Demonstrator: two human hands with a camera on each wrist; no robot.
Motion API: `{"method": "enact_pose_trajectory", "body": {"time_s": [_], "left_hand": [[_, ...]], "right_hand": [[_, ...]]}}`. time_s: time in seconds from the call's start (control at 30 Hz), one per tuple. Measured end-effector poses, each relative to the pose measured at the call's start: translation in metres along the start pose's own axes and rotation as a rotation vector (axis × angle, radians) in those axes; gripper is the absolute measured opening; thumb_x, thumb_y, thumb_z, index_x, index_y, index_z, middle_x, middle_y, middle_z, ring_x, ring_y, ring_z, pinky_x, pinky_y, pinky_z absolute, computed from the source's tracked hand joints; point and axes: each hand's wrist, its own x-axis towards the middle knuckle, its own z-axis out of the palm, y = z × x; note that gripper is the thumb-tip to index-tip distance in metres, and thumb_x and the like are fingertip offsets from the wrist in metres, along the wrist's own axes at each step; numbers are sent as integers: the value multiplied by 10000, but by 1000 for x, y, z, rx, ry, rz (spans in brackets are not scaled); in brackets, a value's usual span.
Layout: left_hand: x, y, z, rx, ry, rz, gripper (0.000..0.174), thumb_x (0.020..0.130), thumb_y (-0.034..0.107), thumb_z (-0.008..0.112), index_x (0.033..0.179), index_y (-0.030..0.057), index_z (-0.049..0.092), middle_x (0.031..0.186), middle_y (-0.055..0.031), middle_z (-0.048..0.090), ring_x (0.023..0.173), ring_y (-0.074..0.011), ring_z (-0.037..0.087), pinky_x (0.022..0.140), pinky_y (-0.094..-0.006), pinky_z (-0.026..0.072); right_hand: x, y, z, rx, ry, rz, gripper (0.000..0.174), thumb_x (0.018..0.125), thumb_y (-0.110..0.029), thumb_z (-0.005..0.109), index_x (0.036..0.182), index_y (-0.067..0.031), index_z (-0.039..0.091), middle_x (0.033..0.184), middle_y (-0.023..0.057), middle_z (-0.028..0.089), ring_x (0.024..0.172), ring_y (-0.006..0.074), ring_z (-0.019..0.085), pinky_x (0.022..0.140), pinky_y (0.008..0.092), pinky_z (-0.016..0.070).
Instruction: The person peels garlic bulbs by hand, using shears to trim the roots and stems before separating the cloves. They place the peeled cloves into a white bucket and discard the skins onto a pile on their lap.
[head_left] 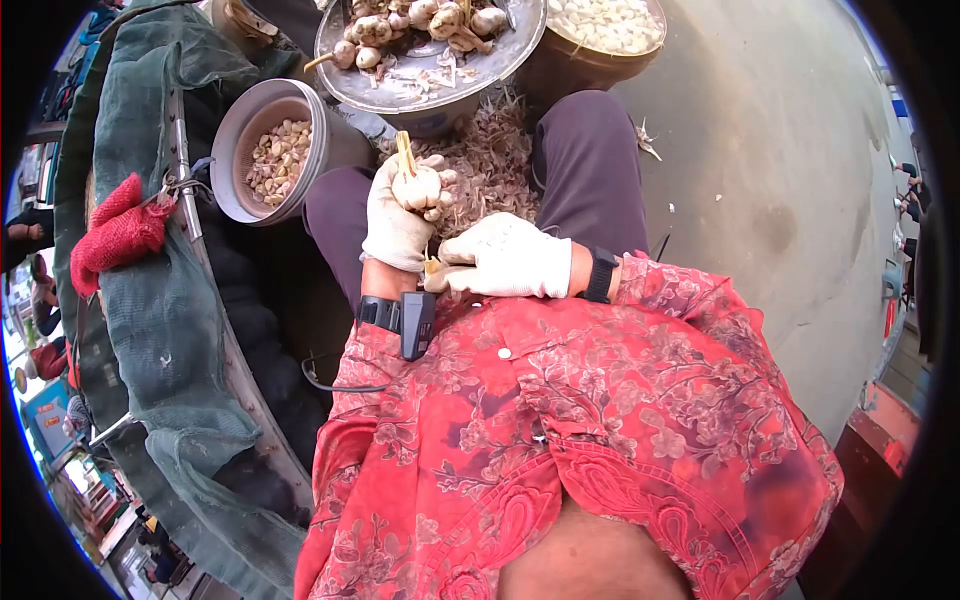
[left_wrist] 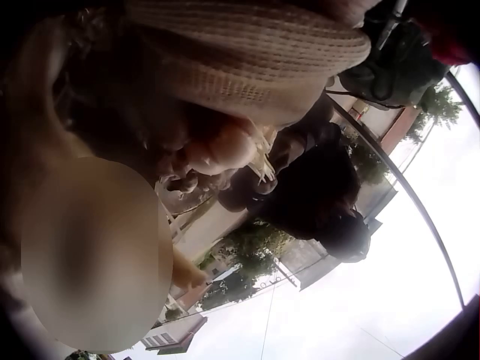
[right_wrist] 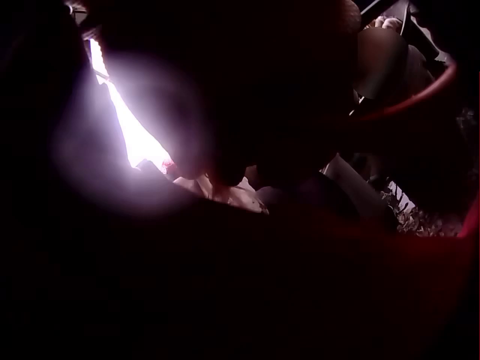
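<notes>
The gloved left hand (head_left: 393, 222) grips a pale garlic bulb (head_left: 415, 187) whose dry stalk points up, with small cloves at its right side. Close below it, the gloved right hand (head_left: 508, 257) pinches a small yellowish piece (head_left: 432, 268) between thumb and fingers, near the left wrist. In the left wrist view, ribbed glove fabric (left_wrist: 247, 60) lies over a pale garlic piece (left_wrist: 225, 146). The right wrist view is mostly dark, and the right hand's fingers cannot be made out there.
A metal basin (head_left: 430, 95) with garlic bulbs is ahead, beside a bowl (head_left: 590, 68) of peeled cloves. A white bucket (head_left: 226, 165) of cloves stands left, near green netting (head_left: 165, 330) and a red mesh bag (head_left: 120, 240). Dry skins (head_left: 495, 160) lie between the knees.
</notes>
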Motion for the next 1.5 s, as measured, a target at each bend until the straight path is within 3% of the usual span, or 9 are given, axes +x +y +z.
{"method": "enact_pose_trajectory", "body": {"time_s": [0.1,0.27,0.47,0.63,0.73,0.8,0.9,1.07,1.5], "left_hand": [[-8,32,5,-219,-235,-157,490,960,421,428,1091,-24,588,900,-209,664,645,-272,602,494,-284,427],[-18,34,10,-84,-11,-54,519,966,434,432,1103,-38,599,871,-153,676,736,-249,640,609,-302,498],[-15,18,-15,-222,-409,-142,463,994,336,430,1129,-79,583,864,-126,655,788,-221,628,684,-307,506],[-36,14,12,-71,-63,-139,470,981,343,430,1057,-99,573,702,-88,583,591,-185,524,592,-314,437],[-27,5,-6,60,-179,-16,465,978,342,446,1068,-98,566,730,-93,601,616,-190,550,598,-291,452],[-24,9,-14,-157,-607,-132,307,979,236,489,1108,-23,592,953,-112,676,852,-199,662,753,-324,540],[-50,2,4,305,-253,166,247,928,97,577,1127,-48,572,942,-111,650,799,-171,635,718,-256,524],[-49,2,-12,194,-492,-2,318,879,23,631,1182,-44,564,1069,-121,651,916,-177,649,805,-284,538],[-48,8,-11,207,-604,-172,569,750,0,776,1264,-45,534,1141,-110,648,1015,-173,639,875,-296,524]], "right_hand": [[-2,15,-5,71,-17,63,457,898,-487,554,880,-43,660,800,170,663,799,346,649,729,430,477],[-5,26,-30,155,65,270,446,897,-415,565,1046,1,622,933,207,678,912,347,653,806,412,493],[5,49,-34,148,301,193,283,957,-277,520,1057,-38,634,859,149,657,774,263,642,698,356,491],[7,48,-32,50,286,157,378,937,-346,498,1073,-14,617,968,208,666,926,373,637,818,418,492],[3,35,-38,4,231,165,381,938,-354,500,1060,-12,615,944,217,660,905,379,633,796,430,489],[0,31,-42,30,204,177,377,939,-360,501,1043,-18,621,926,215,658,891,381,632,785,433,485],[-4,33,-45,34,160,150,376,943,-377,503,1000,-28,632,885,207,657,856,384,631,762,437,481],[-10,33,-43,46,96,86,401,943,-416,517,981,-43,660,859,196,667,814,371,640,744,418,488],[-13,33,-33,551,-5,182,447,874,-427,688,1071,-26,690,882,33,703,794,97,599,730,285,490]]}}
